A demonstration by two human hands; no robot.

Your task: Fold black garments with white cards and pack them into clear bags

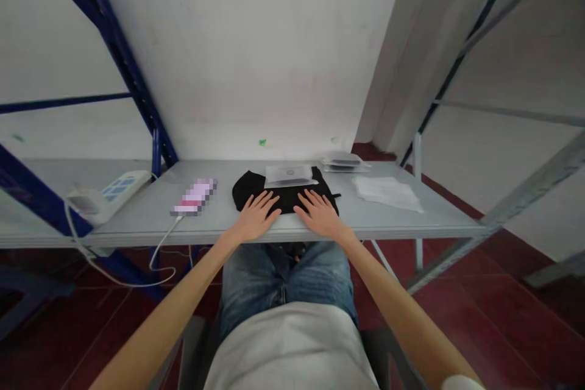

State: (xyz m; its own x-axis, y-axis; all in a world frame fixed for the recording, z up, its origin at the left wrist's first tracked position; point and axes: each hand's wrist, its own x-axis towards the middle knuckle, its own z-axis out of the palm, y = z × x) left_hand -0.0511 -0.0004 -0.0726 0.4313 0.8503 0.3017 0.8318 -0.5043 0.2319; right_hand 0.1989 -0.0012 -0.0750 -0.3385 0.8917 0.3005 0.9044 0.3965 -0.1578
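Observation:
A folded piece of black cloth (287, 200), perhaps a garment, lies near the front edge of the grey tabletop. On its left part rests my left hand (256, 217), palm down with the fingers stretched out. My right hand (321, 214) lies flat in the same way on the right part. Between and beyond the fingertips, a flat pack in clear plastic (289, 175) sits on top of the cloth. A short dark strip sticks out at the cloth's right side. Neither hand grips anything.
Right of the cloth are stacked clear packs (343, 161) and a white sheet (387, 192). To the left lie a blurred-out phone (195, 197) on a white cable (158, 259) and a white power strip (119, 194). Blue posts (123, 61) and a wall bound the table (219, 219).

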